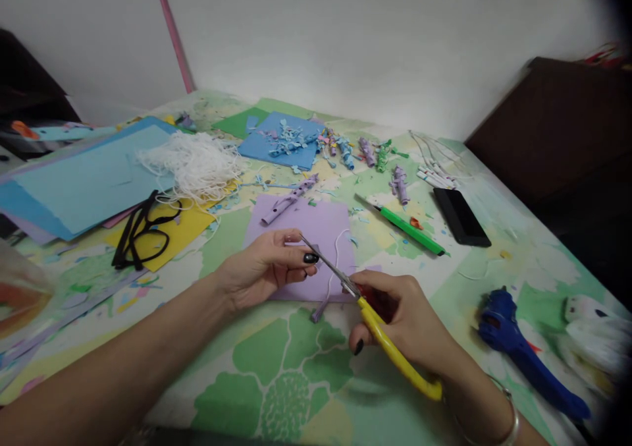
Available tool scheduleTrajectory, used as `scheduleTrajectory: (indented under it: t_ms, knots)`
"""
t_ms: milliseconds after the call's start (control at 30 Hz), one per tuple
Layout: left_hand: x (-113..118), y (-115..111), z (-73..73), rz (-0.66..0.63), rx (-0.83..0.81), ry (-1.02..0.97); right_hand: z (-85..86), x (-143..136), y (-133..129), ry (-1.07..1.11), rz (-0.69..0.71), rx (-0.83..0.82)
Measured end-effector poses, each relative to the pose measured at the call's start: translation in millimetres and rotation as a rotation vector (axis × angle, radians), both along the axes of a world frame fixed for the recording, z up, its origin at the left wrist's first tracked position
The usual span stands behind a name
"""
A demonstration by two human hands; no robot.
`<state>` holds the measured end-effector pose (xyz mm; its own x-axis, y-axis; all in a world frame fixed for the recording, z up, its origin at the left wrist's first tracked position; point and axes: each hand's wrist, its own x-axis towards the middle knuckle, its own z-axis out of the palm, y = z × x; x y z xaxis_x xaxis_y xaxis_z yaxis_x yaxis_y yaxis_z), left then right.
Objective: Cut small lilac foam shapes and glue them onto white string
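Note:
My right hand is closed round yellow-handled scissors, whose blades point up and left to the fingertips of my left hand. The left hand's thumb and fingers are pinched on a small purple paper piece, mostly hidden behind the thumb. Beneath both hands lies a purple sheet. A rolled purple paper tube with dark spots rests on the sheet's upper part. White string curves over the sheet, down to a small purple paper bit at its front edge.
Black glasses, a heap of white string and blue sheets lie left. Small paper rolls are at the back. On the right are a green cutter, a black phone and a blue glue gun.

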<state>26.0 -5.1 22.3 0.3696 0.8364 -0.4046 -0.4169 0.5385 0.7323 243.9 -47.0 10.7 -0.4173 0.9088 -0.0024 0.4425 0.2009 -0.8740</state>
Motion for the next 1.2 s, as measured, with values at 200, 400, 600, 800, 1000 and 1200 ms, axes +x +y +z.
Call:
scheduleTrajectory:
  t_ms: [200, 400, 600, 800, 1000, 1200]
  knots:
    - [2.1, -2.1, -1.8, -0.041, 0.046, -0.019, -0.3, 0.6, -1.2, 0.105, 0.016, -0.145]
    - [-5.2, 1.7, 1.4, -0.102, 0.319, 0.125, 4.0, -4.0, -2.8, 0.310, 0.043, -0.351]
    - [-12.4, 6.4, 3.1, -0.180, 0.534, 0.166, 6.0, -0.3, -3.2, 0.460, 0.148, -0.544]
    - [-10.5, 3.2, 1.7, -0.195, 0.605, 0.122, 3.9, 5.9, -1.4, 0.485, 0.251, -0.599]
    - [-8.8, 1.4, -0.5, -0.170, 0.585, 0.101, 1.6, 8.7, -2.5, 0.516, 0.288, -0.654]
    - [-2.8, -1.3, -2.6, -0.074, 0.570, 0.065, 1.1, 7.6, -3.8, 0.528, 0.262, -0.635]
